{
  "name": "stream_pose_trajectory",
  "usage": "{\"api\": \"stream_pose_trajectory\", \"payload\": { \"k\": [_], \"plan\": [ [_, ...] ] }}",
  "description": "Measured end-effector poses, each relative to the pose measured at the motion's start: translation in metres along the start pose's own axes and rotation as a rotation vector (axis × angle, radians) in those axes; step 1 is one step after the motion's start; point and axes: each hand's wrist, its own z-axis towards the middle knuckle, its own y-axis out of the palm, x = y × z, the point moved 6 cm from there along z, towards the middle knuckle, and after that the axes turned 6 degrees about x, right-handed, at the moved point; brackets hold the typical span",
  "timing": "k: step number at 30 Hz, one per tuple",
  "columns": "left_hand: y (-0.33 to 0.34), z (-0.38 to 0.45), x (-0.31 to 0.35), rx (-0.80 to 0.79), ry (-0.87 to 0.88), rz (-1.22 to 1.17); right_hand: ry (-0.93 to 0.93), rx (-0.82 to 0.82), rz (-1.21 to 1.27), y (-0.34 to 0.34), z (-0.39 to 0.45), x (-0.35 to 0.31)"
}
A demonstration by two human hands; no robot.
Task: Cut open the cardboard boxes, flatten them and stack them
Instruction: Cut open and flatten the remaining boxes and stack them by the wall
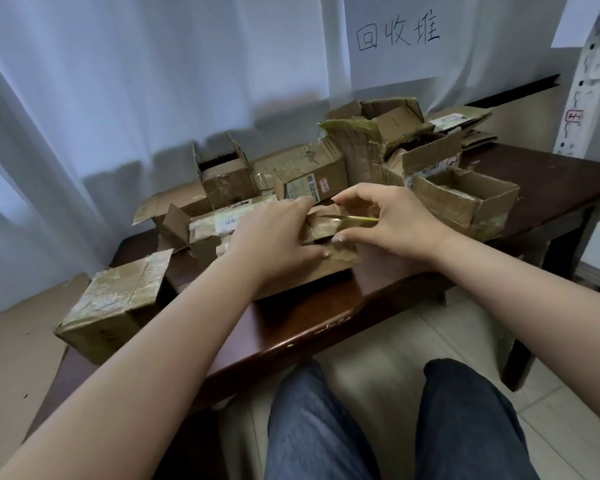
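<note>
A taped cardboard box (222,226) with a barcode label lies across the middle of the dark wooden table (312,317). My left hand (274,233) presses down on its top and grips its right end. My right hand (388,220) holds a thin yellow cutter (359,219), with the thumb and fingers pinching the torn flap at the box's right end. The cutter's tip points left into the flap. The box's right end is crumpled and partly hidden under both hands.
A sealed taped box (115,306) hangs over the table's left front corner. Several opened boxes (312,174) crowd the back, an open-topped one (465,199) sits at right, and flattened cardboard (465,123) lies under a paper sign (395,36) at the far right.
</note>
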Motion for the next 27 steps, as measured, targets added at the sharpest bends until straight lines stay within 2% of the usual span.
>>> {"api": "stream_pose_trajectory", "payload": {
  "k": [4, 6, 13, 20, 27],
  "plan": [
    [0.007, -0.005, -0.017, 0.089, -0.071, -0.177, 0.14, 0.124, 0.062, -0.022, -0.005, 0.026],
    [0.004, -0.007, -0.02, 0.136, -0.11, -0.217, 0.177, 0.117, 0.144, -0.021, -0.007, 0.035],
    [0.003, -0.005, -0.026, 0.156, -0.153, -0.212, 0.072, 0.119, 0.148, -0.009, -0.011, 0.025],
    [0.004, -0.003, -0.025, 0.13, -0.179, -0.179, 0.043, 0.122, 0.117, -0.006, -0.011, 0.019],
    [0.009, -0.005, -0.022, 0.096, -0.182, -0.079, -0.011, 0.1, -0.057, 0.004, -0.02, 0.016]
  ]
}}
